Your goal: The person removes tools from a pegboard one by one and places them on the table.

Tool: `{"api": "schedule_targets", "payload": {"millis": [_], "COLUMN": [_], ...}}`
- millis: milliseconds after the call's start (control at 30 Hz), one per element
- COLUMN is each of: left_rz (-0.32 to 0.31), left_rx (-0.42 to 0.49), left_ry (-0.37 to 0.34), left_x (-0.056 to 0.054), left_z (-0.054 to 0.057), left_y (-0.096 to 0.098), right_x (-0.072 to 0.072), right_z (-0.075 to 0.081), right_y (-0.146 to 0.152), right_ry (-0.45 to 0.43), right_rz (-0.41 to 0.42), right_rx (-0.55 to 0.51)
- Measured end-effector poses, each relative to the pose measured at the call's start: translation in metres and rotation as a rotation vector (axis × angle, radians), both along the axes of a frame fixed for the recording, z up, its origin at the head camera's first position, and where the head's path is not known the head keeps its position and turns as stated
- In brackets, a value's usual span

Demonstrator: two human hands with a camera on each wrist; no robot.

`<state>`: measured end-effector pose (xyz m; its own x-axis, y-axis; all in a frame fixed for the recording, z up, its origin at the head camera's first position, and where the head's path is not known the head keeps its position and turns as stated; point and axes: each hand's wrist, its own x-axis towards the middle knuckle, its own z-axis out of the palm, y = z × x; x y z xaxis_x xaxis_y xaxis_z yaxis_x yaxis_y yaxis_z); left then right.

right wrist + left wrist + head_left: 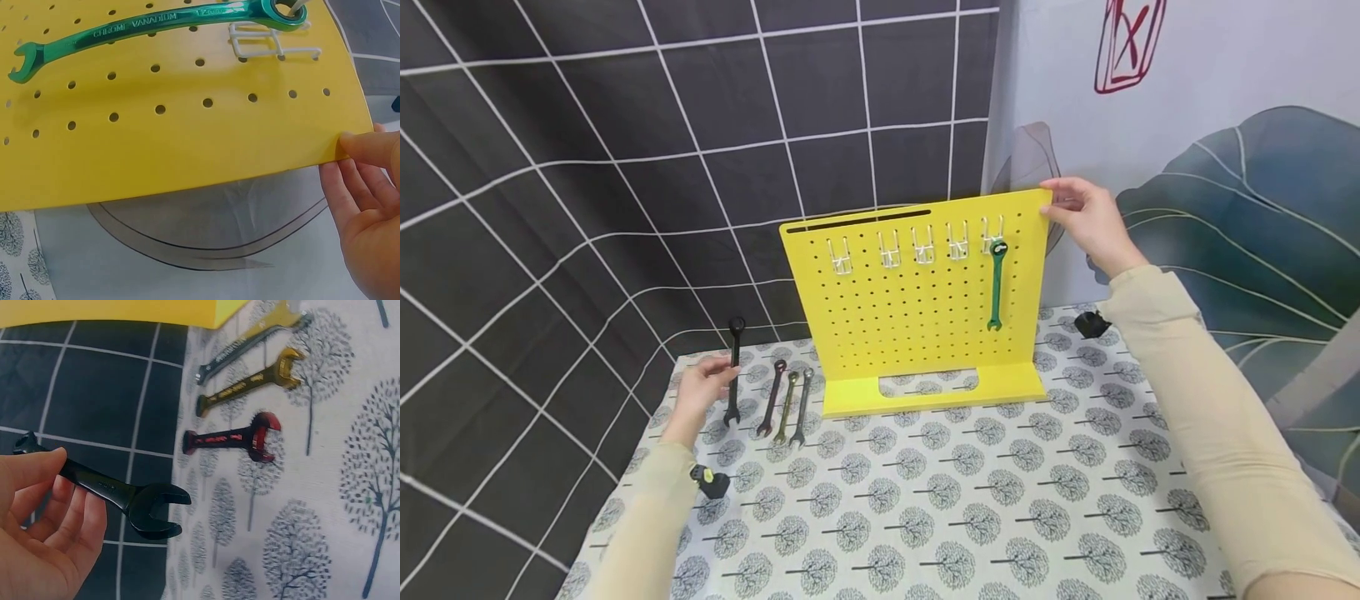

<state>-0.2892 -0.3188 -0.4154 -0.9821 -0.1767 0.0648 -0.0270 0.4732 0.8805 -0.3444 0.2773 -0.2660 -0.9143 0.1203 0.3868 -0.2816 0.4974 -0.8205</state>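
My left hand [702,386] pinches a black combination wrench [733,367] by its shaft, its open end pointing down. In the left wrist view the wrench's open jaw [156,509] is toward the camera. Beside it on the cloth lie a red wrench [772,398], a gold wrench [786,407] and a silver wrench [802,407]. My right hand [1090,218] grips the upper right corner of a yellow pegboard [917,308], thumb on the front face. From the rightmost white hook [992,232] a green wrench [996,287] hangs by its ring end.
Several more white wire hooks [889,250] line the pegboard's upper part. Its base [1007,385] stands on a tree-print tablecloth [940,492]. Behind hangs a dark grid-patterned curtain [715,183], with a pale printed sheet [1052,58] to the right.
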Motion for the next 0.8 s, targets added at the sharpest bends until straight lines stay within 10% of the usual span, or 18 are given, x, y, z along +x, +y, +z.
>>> {"api": "schedule_targets", "payload": {"millis": [800], "left_rz": [0.026], "left_rx": [-0.146], "left_ry": [-0.046], "left_x": [-0.011], "left_z": [-0.042], "left_y": [0.002], "right_x": [-0.002], "right_z": [-0.002], "right_y": [0.002], "right_ry": [0.012], "right_rz": [0.017], "right_rx": [-0.017]}}
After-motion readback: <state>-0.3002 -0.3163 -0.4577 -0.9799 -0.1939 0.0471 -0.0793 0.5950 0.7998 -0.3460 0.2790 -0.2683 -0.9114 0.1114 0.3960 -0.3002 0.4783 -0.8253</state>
